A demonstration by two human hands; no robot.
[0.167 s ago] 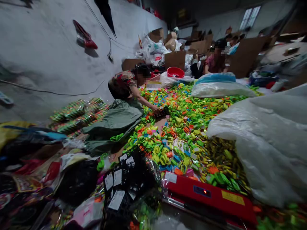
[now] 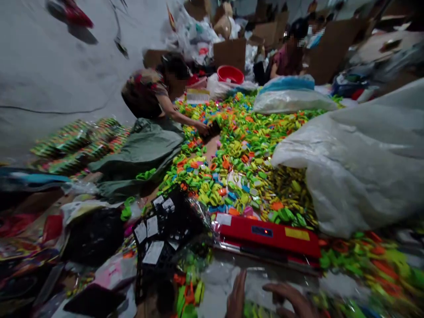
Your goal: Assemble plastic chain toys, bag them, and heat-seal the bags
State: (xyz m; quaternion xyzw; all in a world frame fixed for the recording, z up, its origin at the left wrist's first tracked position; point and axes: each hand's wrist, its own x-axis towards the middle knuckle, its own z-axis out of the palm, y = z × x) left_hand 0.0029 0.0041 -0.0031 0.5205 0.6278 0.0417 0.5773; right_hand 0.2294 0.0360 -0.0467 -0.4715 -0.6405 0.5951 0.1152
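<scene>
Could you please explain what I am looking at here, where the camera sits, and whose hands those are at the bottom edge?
The camera is worn on a person's head and looks forward and down, so the picture is that person's own view. At the bottom edge the left hand and right hand rest on clear plastic wrapping; whether they grip anything is too blurred to tell. Just beyond them lies a long red machine with a small lit lamp. Behind it, the floor is covered with a heap of small plastic pieces in green, yellow, orange and blue. A big whitish sack sits on the right. Further back, a co-worker reaches into the heap.
</scene>
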